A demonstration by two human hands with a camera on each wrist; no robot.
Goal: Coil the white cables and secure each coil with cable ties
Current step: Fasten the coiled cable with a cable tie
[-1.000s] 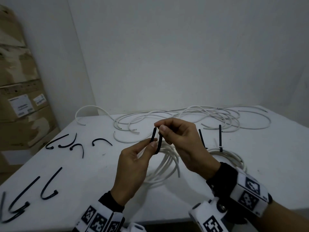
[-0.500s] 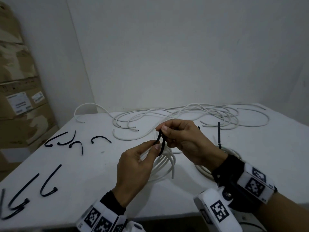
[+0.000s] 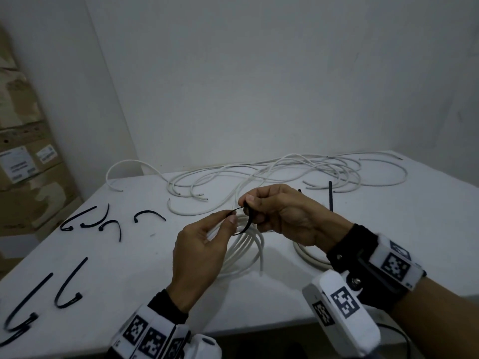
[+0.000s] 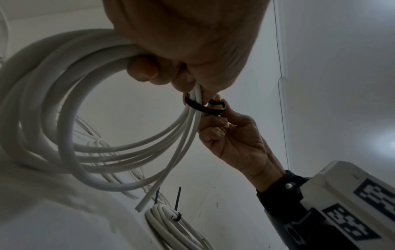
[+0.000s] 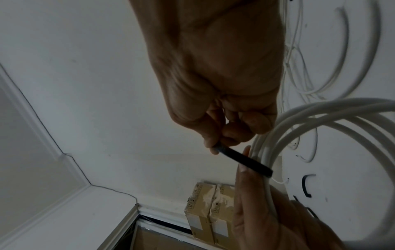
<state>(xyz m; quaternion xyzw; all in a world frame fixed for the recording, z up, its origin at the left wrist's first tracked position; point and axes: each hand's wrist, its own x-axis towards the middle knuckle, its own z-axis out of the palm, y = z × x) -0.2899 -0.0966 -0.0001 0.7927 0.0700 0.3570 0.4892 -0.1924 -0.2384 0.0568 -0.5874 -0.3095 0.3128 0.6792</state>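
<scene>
My left hand [image 3: 228, 218] holds a white cable coil [image 3: 246, 252] above the table, fingers curled round its strands [image 4: 53, 101]. A black cable tie [image 3: 243, 221] loops around the bunched strands [image 4: 203, 108]. My right hand [image 3: 247, 206] pinches one end of that tie [image 5: 241, 160] between thumb and fingers, right beside the left thumb. A second coil [image 3: 305, 255] lies on the table under my right wrist, bound by black ties [image 4: 177, 218] with tails standing upright [image 3: 330, 195]. Loose white cables [image 3: 285, 172] sprawl across the back of the table.
Several loose black cable ties lie on the white table [image 3: 427, 229] at the left: one group [image 3: 103, 221] farther back, others [image 3: 67, 288] near the front edge. Cardboard boxes [image 3: 23, 164] stand against the wall on the left. A white wall rises just behind the table.
The black tie, earlier an upright U between my fingertips, now curves into a loop around the coil's strands. Both hands have sunk slightly and drawn closer together.
</scene>
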